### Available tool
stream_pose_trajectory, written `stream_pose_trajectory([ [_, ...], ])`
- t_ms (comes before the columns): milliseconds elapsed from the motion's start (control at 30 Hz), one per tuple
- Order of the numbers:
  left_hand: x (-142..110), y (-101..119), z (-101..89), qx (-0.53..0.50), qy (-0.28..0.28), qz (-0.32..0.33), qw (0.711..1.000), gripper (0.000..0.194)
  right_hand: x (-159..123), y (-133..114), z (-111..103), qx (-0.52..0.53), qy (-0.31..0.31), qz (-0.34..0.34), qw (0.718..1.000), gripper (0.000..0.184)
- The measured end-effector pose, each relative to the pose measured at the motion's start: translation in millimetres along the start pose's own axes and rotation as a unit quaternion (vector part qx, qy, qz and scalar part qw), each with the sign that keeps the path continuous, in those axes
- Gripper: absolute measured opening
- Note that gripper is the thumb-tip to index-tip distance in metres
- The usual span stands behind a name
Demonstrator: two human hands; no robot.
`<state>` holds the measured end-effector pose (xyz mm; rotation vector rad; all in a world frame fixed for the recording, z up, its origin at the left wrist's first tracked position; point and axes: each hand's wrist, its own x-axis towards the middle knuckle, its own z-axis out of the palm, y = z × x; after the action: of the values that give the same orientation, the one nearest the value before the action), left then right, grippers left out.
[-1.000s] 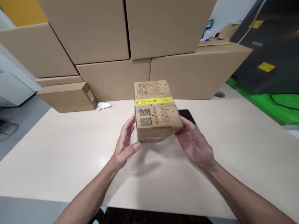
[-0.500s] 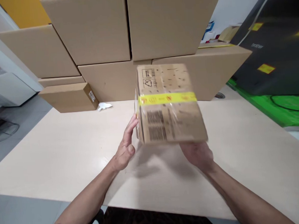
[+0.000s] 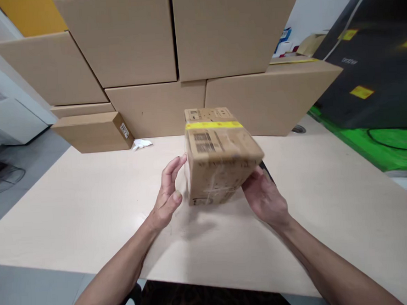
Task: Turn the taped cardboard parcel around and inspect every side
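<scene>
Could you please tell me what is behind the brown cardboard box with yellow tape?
Behind the taped box stand large plain brown cardboard boxes; part of a black object shows beside the right hand. What the taped box and hand cover cannot be seen.

Soft shadows mark the bright table; the taped carton blurs.

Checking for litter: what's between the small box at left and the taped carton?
In the head view, a crumpled white scrap lies near the small box, with bare tabletop from there to the taped carton.
</scene>
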<state>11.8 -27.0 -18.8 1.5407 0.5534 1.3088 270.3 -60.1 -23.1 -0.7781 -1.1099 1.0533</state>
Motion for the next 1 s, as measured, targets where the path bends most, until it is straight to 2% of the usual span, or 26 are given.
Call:
stream_pose_trajectory([
  [67,0,-5,-0.5,0.005,-0.026,0.016,1.0,0.07,2,5,1,0.01,0.014,0.004,1.0,0.045],
  [133,0,-7,0.1,0.004,-0.039,0.002,0.999,0.068,4,7,3,0.015,0.018,0.014,1.0,0.046],
  [233,-2,-6,1.9,-0.007,-0.038,-0.004,0.999,0.07,3,3,5,-0.007,0.021,0.007,1.0,0.052],
  [333,-3,-3,2.9,-0.029,-0.033,0.008,0.999,0.075,1,-2,3,-0.022,0.02,-0.024,0.999,0.051],
  [533,1,-7,5.9,-0.054,0.004,-0.045,0.997,0.068,-1,-7,0,-0.012,-0.02,-0.025,0.999,0.045],
  [700,11,-2,9.6,-0.112,0.067,-0.107,0.986,0.064,-14,-9,3,-0.08,-0.062,-0.072,0.992,0.05],
  [733,13,-1,9.8,-0.124,0.081,-0.127,0.981,0.062,-17,-9,4,-0.097,-0.058,-0.078,0.991,0.051],
  [800,15,-2,10.0,-0.134,0.096,-0.156,0.974,0.061,-17,-7,5,-0.123,0.0,-0.083,0.989,0.053],
  [900,15,-7,10.8,-0.128,0.086,-0.174,0.973,0.065,-8,-4,3,-0.126,0.102,-0.027,0.986,0.057],
  [933,14,-9,11.1,-0.123,0.081,-0.176,0.973,0.067,-3,-2,1,-0.115,0.108,0.006,0.987,0.058],
  [1000,13,-12,10.5,-0.104,0.081,-0.176,0.976,0.069,5,0,-2,-0.091,0.082,0.06,0.991,0.054],
])
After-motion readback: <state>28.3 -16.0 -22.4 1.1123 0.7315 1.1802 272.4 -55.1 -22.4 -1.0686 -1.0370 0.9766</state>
